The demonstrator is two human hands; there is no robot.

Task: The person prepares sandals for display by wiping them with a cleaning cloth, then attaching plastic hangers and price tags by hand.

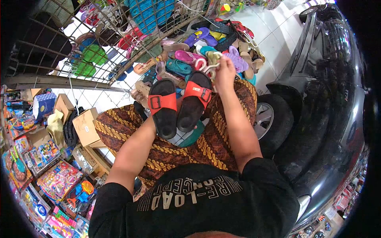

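Observation:
A pair of black sandals with red buckled straps (pixel 163 102) lies soles down over my lap, side by side. My left hand (pixel 150 123) is under them and supports them from below; most of its fingers are hidden. Beyond the toes, my right hand (pixel 225 74) is closed in a pinch on a white plastic shoe hanger (pixel 207 66), whose curved ends show at the upper edge of the red sandals. Just past that hand lies a heap of mixed footwear, with a purple sandal (pixel 237 58) and a teal clog (pixel 178 66) near it.
A wire rack (pixel 119 23) with hung sandals stands at the upper left. Cardboard boxes (pixel 86 127) and packaged toys (pixel 59 178) fill the left side. A black car (pixel 321 111) stands close on the right, its wheel (pixel 265 119) beside my knee.

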